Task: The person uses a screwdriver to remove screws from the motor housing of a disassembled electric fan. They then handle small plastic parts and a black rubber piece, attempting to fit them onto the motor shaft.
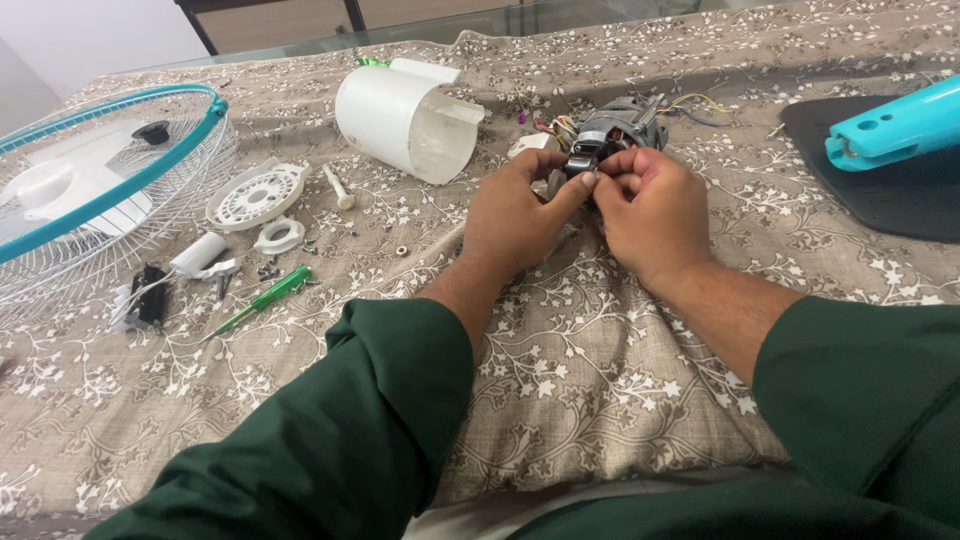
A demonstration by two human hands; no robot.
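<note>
Both hands are bunched up together right in the middle of the table, left hand (pixel 515 215) and right hand (pixel 650 210) with fingertips meeting, pinched onto a small dark part at the front of the fan motor (pixel 610 135). The motor sits on the flowery tablecloth (pixel 560 350) just behind the fingers, with coloured wires (pixel 690 105) sticking out the back. Right next to it, on the left, there's a white plastic housing (pixel 405 120) lying on its side. Further left you get a white vented disc (pixel 257 196), a small white ring (pixel 279 236), a few loose screws (pixel 268 270) and a green screwdriver (pixel 262 298). Way off at the left edge is the wire fan guard (pixel 110 190) with a teal rim. Over on the right, a teal fan neck (pixel 890 128) rests on a black base (pixel 900 190).
</note>
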